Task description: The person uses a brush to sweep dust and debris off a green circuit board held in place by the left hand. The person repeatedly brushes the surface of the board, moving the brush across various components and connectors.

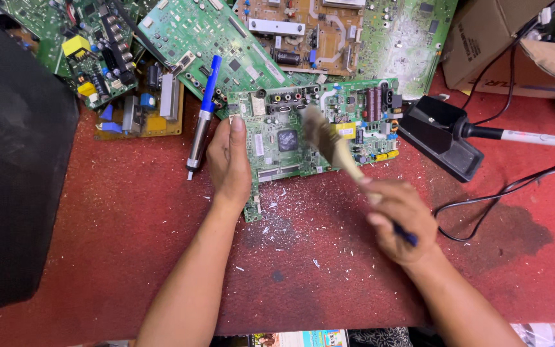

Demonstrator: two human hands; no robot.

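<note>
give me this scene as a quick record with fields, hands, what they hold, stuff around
left hand: left hand lies on the left edge of the green circuit board, pinning it to the red mat
right hand: right hand grips a paintbrush, bristles on the board near its black chip
beside the board: blue and silver desoldering pump to its left, black soldering iron stand to its right
behind: pile of circuit boards, cardboard box
mat surface: white flecks scattered below the board
</note>
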